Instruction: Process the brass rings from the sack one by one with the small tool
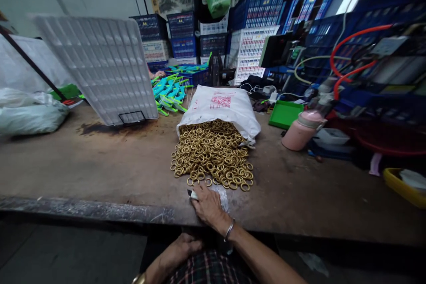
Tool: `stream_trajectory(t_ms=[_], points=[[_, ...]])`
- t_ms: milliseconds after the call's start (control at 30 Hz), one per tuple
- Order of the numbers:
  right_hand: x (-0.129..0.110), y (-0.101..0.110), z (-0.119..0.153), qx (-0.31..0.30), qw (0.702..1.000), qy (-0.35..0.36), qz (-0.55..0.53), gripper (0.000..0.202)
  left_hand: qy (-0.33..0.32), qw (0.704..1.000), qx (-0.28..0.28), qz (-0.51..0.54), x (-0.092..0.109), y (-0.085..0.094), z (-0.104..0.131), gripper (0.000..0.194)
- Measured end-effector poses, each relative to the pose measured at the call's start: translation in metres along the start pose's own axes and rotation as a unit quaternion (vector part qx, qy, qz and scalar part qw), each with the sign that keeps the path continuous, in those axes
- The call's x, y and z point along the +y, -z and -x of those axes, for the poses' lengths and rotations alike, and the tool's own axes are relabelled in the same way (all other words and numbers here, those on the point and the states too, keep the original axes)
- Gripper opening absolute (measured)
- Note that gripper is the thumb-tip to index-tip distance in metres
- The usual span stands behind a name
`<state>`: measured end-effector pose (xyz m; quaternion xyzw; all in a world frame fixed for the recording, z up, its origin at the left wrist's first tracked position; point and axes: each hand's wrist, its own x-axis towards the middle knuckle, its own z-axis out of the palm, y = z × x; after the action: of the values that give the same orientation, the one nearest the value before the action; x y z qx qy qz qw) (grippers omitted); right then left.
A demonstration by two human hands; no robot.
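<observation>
1. While the right hand (208, 204) rests on the table (109, 155) near its front edge, its fingers are closed around a small tool (192, 194), pale with a dark tip that points left.
2. Just beyond its fingertips lie gold rings (213, 153), heaped in a broad pile that spreads out of the open mouth of a white bag (219, 103). The bag lies on its side with its mouth toward the person, and red print shows on its upper face.
3. A scrap of clear plastic (222, 197) lies on the table beside the right hand, and a bracelet (229, 230) circles the right wrist.
4. Below the table edge, the left hand (184, 246) lies at the lap, against plaid clothing (213, 268). Its fingers are loosely bent; whether it holds anything, I cannot tell.
5. To the left of the bag, a ribbed, see-through panel (100, 66) stands tilted on the table, with a dark stain about its foot. Turquoise and green plastic pieces (169, 91) are piled between panel and bag, with part of another person's hand (159, 73) behind them.
6. To the right of the bag are a green tray (285, 114), a pink bottle (301, 132) and, farther right, a yellow basin (402, 188).
7. Blue and white crates (254, 44) are stacked behind the table.
</observation>
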<state>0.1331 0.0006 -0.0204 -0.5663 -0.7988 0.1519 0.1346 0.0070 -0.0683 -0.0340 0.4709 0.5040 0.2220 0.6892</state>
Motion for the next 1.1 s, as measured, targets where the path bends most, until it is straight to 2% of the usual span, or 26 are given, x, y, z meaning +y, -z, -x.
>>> stream_trajectory(t_ms=[67, 167, 233, 333, 400, 433, 500, 567, 633, 700, 767, 867, 933, 1000, 1100], points=[[0.001, 0.001, -0.002, 0.009, 1.0, -0.002, -0.01, 0.026, -0.004, 1.0, -0.025, -0.017, -0.001, 0.004, 0.011, 0.02], [0.003, 0.002, -0.005, 0.017, 0.999, 0.003, -0.029, 0.023, -0.041, 0.999, 0.003, -0.03, 0.007, 0.007, 0.022, 0.024], [0.005, 0.002, -0.007, 0.015, 0.999, 0.0, -0.044, 0.024, -0.058, 0.997, 0.049, -0.007, 0.014, 0.007, 0.023, 0.028], [0.009, 0.005, -0.008, 0.005, 0.996, -0.02, -0.09, 0.024, -0.091, 0.983, 0.157, 0.018, 0.024, 0.006, 0.016, 0.029], [0.013, 0.009, -0.008, -0.001, 0.987, -0.047, -0.157, 0.015, -0.14, 0.964, 0.224, 0.021, 0.028, 0.005, 0.009, 0.028], [0.016, 0.011, -0.007, -0.006, 0.977, -0.065, -0.203, 0.01, -0.173, 0.956, 0.236, 0.028, 0.03, 0.005, 0.006, 0.03], [0.02, 0.017, -0.004, -0.029, 0.936, -0.102, -0.335, 0.006, -0.212, 0.948, 0.234, 0.027, 0.033, 0.005, 0.001, 0.033], [0.023, 0.023, 0.001, -0.054, 0.878, -0.144, -0.453, 0.005, -0.235, 0.951, 0.202, -0.007, 0.036, 0.004, -0.003, 0.032], [0.024, 0.028, 0.008, -0.092, 0.819, -0.187, -0.534, 0.008, -0.242, 0.956, 0.162, -0.04, 0.038, 0.002, -0.005, 0.031], [0.022, 0.031, 0.013, -0.122, 0.774, -0.217, -0.582, 0.012, -0.233, 0.962, 0.135, -0.048, 0.039, -0.001, -0.006, 0.029], [0.02, 0.032, 0.017, -0.141, 0.745, -0.231, -0.61, 0.015, -0.219, 0.967, 0.13, -0.032, 0.041, -0.004, -0.007, 0.027], [0.017, 0.029, 0.02, -0.161, 0.719, -0.232, -0.635, 0.015, -0.204, 0.968, 0.144, -0.007, 0.044, -0.006, -0.008, 0.02], [0.016, 0.026, 0.021, -0.166, 0.717, -0.225, -0.638, 0.016, -0.192, 0.97, 0.148, -0.004, 0.047, -0.006, -0.009, 0.014], [0.017, 0.022, 0.022, -0.15, 0.733, -0.218, -0.627, 0.019, -0.174, 0.974, 0.144, 0.003, 0.049, -0.007, -0.01, 0.012], [0.02, 0.019, 0.025, -0.102, 0.789, -0.189, -0.576, 0.026, -0.145, 0.977, 0.15, 0.032, 0.053, -0.008, -0.011, 0.013]])
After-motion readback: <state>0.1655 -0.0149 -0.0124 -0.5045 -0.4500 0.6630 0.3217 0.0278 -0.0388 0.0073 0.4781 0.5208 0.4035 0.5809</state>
